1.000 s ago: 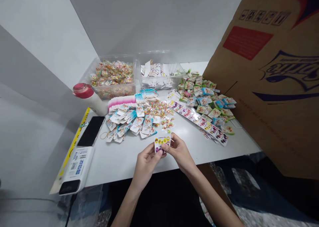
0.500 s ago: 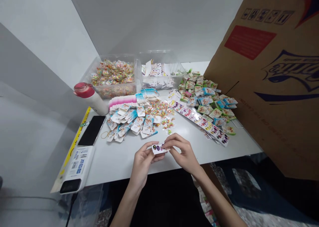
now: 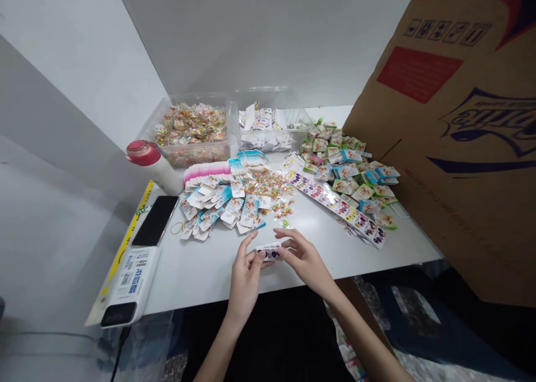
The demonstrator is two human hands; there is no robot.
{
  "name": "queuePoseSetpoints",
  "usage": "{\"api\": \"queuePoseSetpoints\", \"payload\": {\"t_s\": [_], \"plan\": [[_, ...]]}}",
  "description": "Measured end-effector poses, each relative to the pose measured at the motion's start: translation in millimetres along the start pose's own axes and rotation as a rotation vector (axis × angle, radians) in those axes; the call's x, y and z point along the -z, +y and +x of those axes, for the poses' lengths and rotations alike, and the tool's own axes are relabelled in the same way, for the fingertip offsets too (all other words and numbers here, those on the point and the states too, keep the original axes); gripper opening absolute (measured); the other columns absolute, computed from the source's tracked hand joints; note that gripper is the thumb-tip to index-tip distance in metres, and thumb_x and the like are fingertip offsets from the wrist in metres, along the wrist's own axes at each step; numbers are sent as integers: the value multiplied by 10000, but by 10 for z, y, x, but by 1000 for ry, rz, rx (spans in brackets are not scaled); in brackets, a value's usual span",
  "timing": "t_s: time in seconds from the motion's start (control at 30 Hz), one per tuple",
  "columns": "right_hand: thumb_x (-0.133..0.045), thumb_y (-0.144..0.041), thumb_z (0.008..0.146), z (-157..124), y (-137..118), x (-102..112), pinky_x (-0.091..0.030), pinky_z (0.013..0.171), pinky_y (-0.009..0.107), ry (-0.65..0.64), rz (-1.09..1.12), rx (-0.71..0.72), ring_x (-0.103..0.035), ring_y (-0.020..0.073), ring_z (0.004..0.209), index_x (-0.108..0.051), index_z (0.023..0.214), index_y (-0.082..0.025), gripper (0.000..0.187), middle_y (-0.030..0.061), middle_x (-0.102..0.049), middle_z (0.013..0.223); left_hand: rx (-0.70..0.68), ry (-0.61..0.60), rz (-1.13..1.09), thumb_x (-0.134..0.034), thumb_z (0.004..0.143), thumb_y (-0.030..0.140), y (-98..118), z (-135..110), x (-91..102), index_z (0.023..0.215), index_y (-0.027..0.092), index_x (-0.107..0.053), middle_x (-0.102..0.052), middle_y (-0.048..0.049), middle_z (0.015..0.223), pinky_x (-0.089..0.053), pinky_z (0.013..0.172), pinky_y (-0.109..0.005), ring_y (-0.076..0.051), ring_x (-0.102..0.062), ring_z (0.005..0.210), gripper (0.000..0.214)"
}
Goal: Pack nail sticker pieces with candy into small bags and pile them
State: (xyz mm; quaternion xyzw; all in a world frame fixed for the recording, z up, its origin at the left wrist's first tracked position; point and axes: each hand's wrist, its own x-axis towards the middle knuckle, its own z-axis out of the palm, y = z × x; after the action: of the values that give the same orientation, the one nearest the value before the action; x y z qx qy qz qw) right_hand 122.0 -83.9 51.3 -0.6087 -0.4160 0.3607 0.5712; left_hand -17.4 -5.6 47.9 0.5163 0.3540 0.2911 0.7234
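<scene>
Between my two hands is a small folded nail sticker strip (image 3: 269,252), white with dark purple ovals. My left hand (image 3: 245,276) grips its left end, thumb in front and the index finger raised off it. At the right end, the thumb of my right hand (image 3: 305,261) presses on the strip while the index finger is lifted; its other fingers are partly hidden. Just beyond the hands lie flat blue-and-white printed cards (image 3: 232,209) and small wrapped candies (image 3: 281,208). A pile of long nail sticker sheets (image 3: 335,200) stretches out to the right.
At the back stand a clear bin of wrapped candies (image 3: 190,125) and a clear bin of sticker strips (image 3: 263,125). Small folded boxes (image 3: 347,170) are heaped beside a large carton (image 3: 439,147). On the left are a bottle (image 3: 153,167), a phone (image 3: 156,220) and a power bank (image 3: 132,284).
The strip has been folded or tipped so that it looks narrower. My right fingers have lifted off its face, and both thumbs now press its near side.
</scene>
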Motion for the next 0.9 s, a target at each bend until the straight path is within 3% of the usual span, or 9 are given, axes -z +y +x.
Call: {"api": "queuePoseSetpoints", "payload": {"t_s": [0.07, 0.17, 0.4, 0.5, 0.6, 0.67, 0.73, 0.9], "plan": [[-665, -320, 840, 37, 56, -29, -524, 744, 299, 41, 77, -71, -607, 165, 847, -671, 1122, -237, 293, 53, -598, 982, -35, 13, 45, -591, 879, 398, -17, 5, -31, 1187, 175, -569, -736, -82, 982, -559, 842, -330, -213, -715, 875, 380], [-702, -326, 809, 75, 105, -58, -507, 736, 298, 90, 44, -33, -613, 181, 833, -726, 936, -199, 182, 49, -624, 885, -101, 31, 110, -562, 897, 374, -26, 13, -66, 989, 160, -643, -724, -81, 986, -550, 847, -321, -212, -701, 882, 247], [-689, -220, 792, 133, 156, -126, -485, 668, 287, 237, -107, 18, -604, 168, 708, -694, 735, -179, 71, 32, -623, 743, -221, 94, 180, -546, 903, 341, -122, 79, -76, 894, 164, -666, -698, -57, 879, -544, 766, -281, -193, -678, 817, 214], [-651, -172, 796, 167, 195, -122, -471, 660, 276, 221, -200, 25, -593, 161, 703, -682, 722, -177, 80, 29, -624, 736, -204, 7, 224, -546, 903, 356, -157, 137, -29, 951, 168, -659, -707, -64, 920, -532, 787, -275, -198, -675, 859, 225], [-693, -175, 745, 263, 240, -68, -454, 623, 250, 104, -251, 30, -589, 151, 668, -710, 705, -189, 46, 13, -636, 704, -133, -46, 317, -524, 905, 393, -225, 207, 26, 908, 164, -663, -711, -54, 848, -533, 696, -247, -184, -673, 764, 267], [-705, -246, 742, 414, 283, 14, -450, 583, 238, 33, -282, 25, -590, 144, 617, -730, 695, -199, 71, 3, -650, 674, -101, -7, 364, -491, 914, 411, -299, 249, 52, 827, 158, -652, -669, -27, 681, -490, 549, -216, -152, -618, 586, 312], [-622, -334, 815, 654, 333, 142, -454, 575, 245, 62, -320, 13, -592, 148, 592, -744, 748, -197, 195, 10, -671, 683, -96, 54, 381, -465, 922, 410, -375, 279, 62, 784, 159, -625, -611, -2, 581, -424, 466, -201, -126, -533, 479, 328], [-407, -281, 906, 1471, 416, 503, -450, 766, 309, 405, -463, 1, -611, 206, 851, -690, 1024, -150, 334, 92, -691, 1019, -137, 125, 391, -492, 903, 396, -447, 301, 44, 758, 169, -608, -627, -8, 646, -439, 545, -210, -132, -542, 558, 293]]}}
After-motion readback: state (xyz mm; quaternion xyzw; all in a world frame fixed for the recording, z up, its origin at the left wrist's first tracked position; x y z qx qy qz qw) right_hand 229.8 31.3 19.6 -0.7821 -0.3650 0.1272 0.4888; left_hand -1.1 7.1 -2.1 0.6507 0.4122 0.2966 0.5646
